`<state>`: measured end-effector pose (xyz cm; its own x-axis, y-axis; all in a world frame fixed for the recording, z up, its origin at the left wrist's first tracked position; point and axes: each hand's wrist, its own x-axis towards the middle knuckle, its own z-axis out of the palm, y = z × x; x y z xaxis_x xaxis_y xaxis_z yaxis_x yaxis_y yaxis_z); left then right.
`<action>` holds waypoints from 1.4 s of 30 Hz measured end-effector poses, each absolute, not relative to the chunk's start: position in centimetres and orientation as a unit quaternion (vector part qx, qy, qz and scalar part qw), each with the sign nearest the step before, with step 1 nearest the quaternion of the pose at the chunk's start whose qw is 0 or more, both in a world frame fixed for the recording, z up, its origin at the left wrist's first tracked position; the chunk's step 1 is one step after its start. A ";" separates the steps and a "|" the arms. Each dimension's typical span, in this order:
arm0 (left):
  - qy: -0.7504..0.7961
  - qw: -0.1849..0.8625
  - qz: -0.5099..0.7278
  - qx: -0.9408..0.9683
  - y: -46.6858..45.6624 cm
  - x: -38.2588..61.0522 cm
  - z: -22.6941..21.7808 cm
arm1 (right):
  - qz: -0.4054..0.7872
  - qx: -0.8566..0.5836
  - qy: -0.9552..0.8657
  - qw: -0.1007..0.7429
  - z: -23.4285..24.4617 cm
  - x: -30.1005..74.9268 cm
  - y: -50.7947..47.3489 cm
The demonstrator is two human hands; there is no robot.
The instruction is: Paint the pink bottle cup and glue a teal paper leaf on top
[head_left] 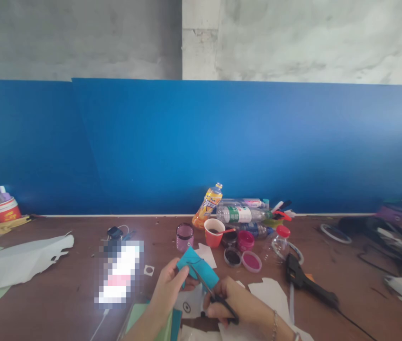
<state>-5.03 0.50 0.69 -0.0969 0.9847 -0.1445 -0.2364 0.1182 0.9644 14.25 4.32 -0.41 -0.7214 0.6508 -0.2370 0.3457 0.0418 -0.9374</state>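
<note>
My left hand [170, 280] pinches a piece of turquoise paper [206, 273] by its left side, thumb on top. A curved dark line runs across the paper near its upper part. In my right hand [234, 298] are black-handled scissors [224, 305], fingers closed round the handles. The scissor blades point up and left and lie against the paper by the drawn line; whether they are parted is hard to tell. Below the hands lies a white paper with a small drawn circle [186, 307]. Sheets of green paper [140, 315] lie under my left forearm.
A red cup [213, 233], a purple jar [185, 237], open pots [251, 261] and plastic bottles [240, 214] stand or lie beyond my hands. To the right is a black glue gun [309, 282] with a cord. A blurred bright device [121, 272] and white cut paper [23, 260] lie left.
</note>
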 end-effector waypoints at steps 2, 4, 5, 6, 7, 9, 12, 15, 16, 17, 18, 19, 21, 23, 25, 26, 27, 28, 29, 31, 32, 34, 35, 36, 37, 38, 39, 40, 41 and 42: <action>0.497 0.563 0.542 0.377 0.7 -5.1 0.2 | 0.603 -0.357 -0.703 0.125 -0.7 14.3 4.4; 0.497 0.569 0.534 0.380 0.9 -5.2 -0.2 | 0.610 -0.361 -0.695 0.123 -1.0 14.3 4.4; 0.498 0.570 0.531 0.381 1.0 -5.3 -0.4 | 0.612 -0.360 -0.693 0.123 -1.1 14.3 4.5; 0.498 0.571 0.529 0.383 1.1 -5.4 -0.5 | 0.613 -0.357 -0.694 0.123 -1.2 14.3 4.6; 0.497 0.571 0.529 0.384 1.1 -5.5 -0.5 | 0.614 -0.353 -0.695 0.122 -1.2 14.2 4.6; 0.494 0.571 0.529 0.386 1.1 -5.5 -0.6 | 0.610 -0.345 -0.703 0.124 -1.2 14.2 4.6; 0.495 0.571 0.531 0.384 1.1 -5.5 -0.5 | 0.603 -0.339 -0.710 0.130 -0.8 14.2 4.5; 0.492 0.572 0.530 0.386 1.1 -5.5 -0.5 | 0.604 -0.337 -0.710 0.130 -0.7 14.3 4.5; 0.492 0.574 0.529 0.387 1.1 -5.5 -0.5 | 0.605 -0.335 -0.711 0.130 -0.7 14.3 4.5; 0.491 0.575 0.527 0.387 1.1 -5.5 -0.5 | 0.606 -0.334 -0.711 0.129 -0.8 14.3 4.6; 0.492 0.575 0.526 0.387 1.1 -5.5 -0.5 | 0.607 -0.335 -0.710 0.127 -0.9 14.3 4.6; 0.492 0.574 0.526 0.389 1.1 -5.5 -0.5 | 0.607 -0.338 -0.708 0.126 -1.1 14.3 4.6; 0.489 0.570 0.526 0.399 1.1 -5.5 -0.5 | 0.610 -0.343 -0.703 0.126 -1.4 14.2 4.6; 0.488 0.564 0.523 0.412 1.1 -5.3 -0.6 | 0.614 -0.343 -0.699 0.133 -1.7 14.2 4.6; 0.488 0.560 0.521 0.421 1.1 -5.2 -0.8 | 0.617 -0.339 -0.696 0.140 -1.7 14.2 4.5; 0.487 0.559 0.521 0.423 1.2 -5.2 -0.9 | 0.618 -0.340 -0.695 0.142 -1.7 14.2 4.5; 0.485 0.559 0.522 0.425 1.2 -5.2 -0.9 | 0.617 -0.343 -0.694 0.142 -1.6 14.2 4.4; 0.482 0.560 0.522 0.426 1.2 -5.2 -1.0 | 0.617 -0.345 -0.694 0.140 -1.4 14.2 4.4; 0.480 0.561 0.523 0.426 1.2 -5.2 -1.1 | 0.615 -0.347 -0.695 0.136 -1.2 14.3 4.4; 0.479 0.563 0.524 0.423 1.2 -5.2 -1.1 | 0.611 -0.348 -0.699 0.131 -1.0 14.2 4.3; 0.480 0.563 0.525 0.421 1.2 -5.3 -1.1 | 0.610 -0.347 -0.700 0.129 -0.9 14.2 4.3; 0.480 0.564 0.524 0.421 1.2 -5.3 -1.1 | 0.610 -0.347 -0.700 0.133 -0.9 14.2 4.3; 0.478 0.565 0.524 0.422 1.2 -5.3 -1.1 | 0.612 -0.346 -0.698 0.138 -0.9 14.2 4.3; 0.478 0.565 0.523 0.423 1.2 -5.3 -1.1 | 0.614 -0.346 -0.696 0.140 -1.0 14.2 4.4; 0.477 0.565 0.523 0.424 1.2 -5.3 -1.1 | 0.616 -0.346 -0.693 0.140 -1.1 14.2 4.4; 0.478 0.565 0.522 0.424 1.2 -5.3 -1.1 | 0.617 -0.347 -0.693 0.139 -1.2 14.3 4.4; 0.480 0.565 0.521 0.423 1.2 -5.3 -1.2 | 0.616 -0.347 -0.694 0.137 -1.3 14.3 4.5; 0.482 0.564 0.521 0.422 1.3 -5.3 -1.2 | 0.616 -0.347 -0.695 0.133 -1.4 14.3 4.6; 0.484 0.563 0.520 0.422 1.3 -5.3 -1.3 | 0.616 -0.347 -0.695 0.131 -1.4 14.3 4.6; 0.484 0.561 0.521 0.424 1.3 -5.3 -1.3 | 0.617 -0.345 -0.695 0.129 -1.4 14.3 4.6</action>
<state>-5.30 1.30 -1.34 -0.0116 0.9947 -0.1021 -0.1744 0.0985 0.9797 14.34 4.64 -1.43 -0.7283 0.6390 -0.2474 0.3214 -0.0003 -0.9469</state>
